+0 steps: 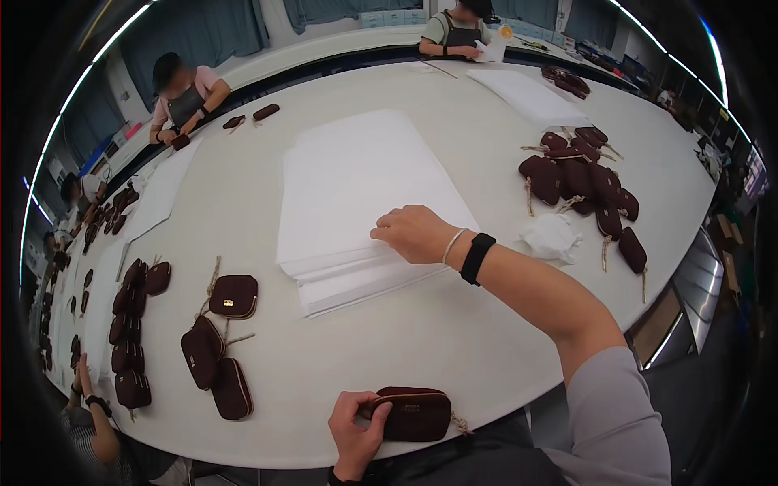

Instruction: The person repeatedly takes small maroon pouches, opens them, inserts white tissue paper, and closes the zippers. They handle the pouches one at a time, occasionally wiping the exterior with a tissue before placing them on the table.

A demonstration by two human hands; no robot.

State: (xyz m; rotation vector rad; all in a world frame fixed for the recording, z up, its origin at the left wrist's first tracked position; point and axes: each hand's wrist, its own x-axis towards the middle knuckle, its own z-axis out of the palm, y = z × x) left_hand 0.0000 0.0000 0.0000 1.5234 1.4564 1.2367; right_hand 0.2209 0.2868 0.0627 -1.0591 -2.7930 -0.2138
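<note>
Near the table's front edge my left hand (356, 428) grips a dark brown zip pouch (420, 417), thumb on its face and fingers behind. A beaded cord hangs from the pouch's right end. My right hand (415, 233), wearing a black wristband, is closed at the near edge of a stack of white paper sheets (361, 166). Its fingers curl over the top sheet, and the thumb is hidden. The stack's lower sheets stick out toward me. To the left of the stack lie several more brown pouches (233, 296) with cords.
A row of pouches (130, 348) stands at left. On the right are a heap of pouches (575, 174) and a crumpled white paper (551, 237). More paper (527, 97) lies far right. Co-workers (190, 93) sit around the white table (486, 340).
</note>
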